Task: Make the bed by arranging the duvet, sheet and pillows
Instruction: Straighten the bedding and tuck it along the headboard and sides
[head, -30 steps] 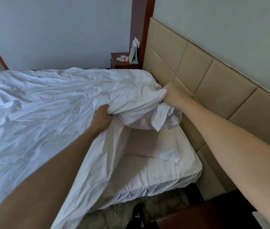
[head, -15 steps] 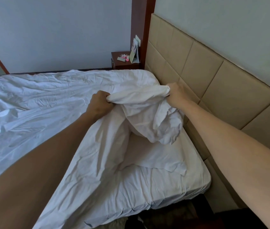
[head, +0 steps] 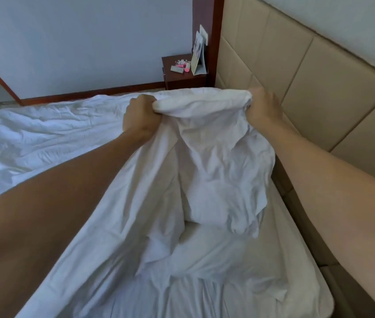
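A white duvet (head: 205, 157) is bunched and lifted off the bed near the headboard. My left hand (head: 140, 118) is shut on its top edge at the left, and my right hand (head: 262, 106) is shut on the same edge at the right. The cloth hangs down between my hands in loose folds. The rest of the duvet lies crumpled across the bed to the left (head: 44, 129). Below the lifted part, the white sheet (head: 262, 271) covers the mattress. No pillow can be told apart from the folds.
A beige padded headboard (head: 319, 76) runs along the right side. A dark wooden nightstand (head: 182, 76) stands beyond the bed's far corner, with a card stand (head: 198, 56) and small pink items (head: 182, 65) on it. A wooden post rises beside it.
Both hands have lifted the duvet's edge higher and pulled it taut between them. The view has moved closer over the bed.
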`<state>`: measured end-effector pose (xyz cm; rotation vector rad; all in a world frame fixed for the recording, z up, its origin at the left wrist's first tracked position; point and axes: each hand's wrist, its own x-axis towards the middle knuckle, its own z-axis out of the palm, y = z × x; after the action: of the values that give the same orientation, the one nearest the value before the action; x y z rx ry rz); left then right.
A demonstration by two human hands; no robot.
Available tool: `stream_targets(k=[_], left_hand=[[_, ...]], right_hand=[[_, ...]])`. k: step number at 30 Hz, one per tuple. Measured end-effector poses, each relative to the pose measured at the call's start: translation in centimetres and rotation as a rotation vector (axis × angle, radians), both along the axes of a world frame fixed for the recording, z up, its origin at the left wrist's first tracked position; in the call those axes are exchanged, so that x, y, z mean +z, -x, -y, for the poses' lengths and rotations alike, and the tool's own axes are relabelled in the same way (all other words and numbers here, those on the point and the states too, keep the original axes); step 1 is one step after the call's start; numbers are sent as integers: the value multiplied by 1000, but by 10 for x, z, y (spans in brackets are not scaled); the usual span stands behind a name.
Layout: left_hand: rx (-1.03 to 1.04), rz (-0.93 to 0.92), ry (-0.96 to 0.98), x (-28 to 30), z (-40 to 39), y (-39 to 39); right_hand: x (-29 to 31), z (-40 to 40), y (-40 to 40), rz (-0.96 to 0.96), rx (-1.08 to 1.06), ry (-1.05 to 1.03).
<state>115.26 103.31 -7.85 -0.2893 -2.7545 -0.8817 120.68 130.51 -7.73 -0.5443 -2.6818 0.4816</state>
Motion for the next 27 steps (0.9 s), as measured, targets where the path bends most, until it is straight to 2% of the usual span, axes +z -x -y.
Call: stream_targets(k=[3, 9, 11, 14, 16, 21, 27], left_hand=[[28, -2, 79, -15, -25, 30], [110, 85, 255, -67, -27, 57], [104, 184, 300, -82, -24, 65], [-7, 523, 342, -103, -15, 73], [-57, 668, 441, -113, -5, 68], [-142, 777, 435, -118, 27, 32], [-122, 817, 363, -115, 89, -26]], right_hand=[[-5, -16, 30, -80, -72, -79], [-60, -31, 61, -2, 5, -109], [-77, -32, 66, 39, 15, -69], [-93, -24, 67, 197, 0, 36], [-100, -13, 65, 313, 19, 47], [-102, 33, 55, 460, 168, 85], [-103, 114, 29, 693, 418, 116]])
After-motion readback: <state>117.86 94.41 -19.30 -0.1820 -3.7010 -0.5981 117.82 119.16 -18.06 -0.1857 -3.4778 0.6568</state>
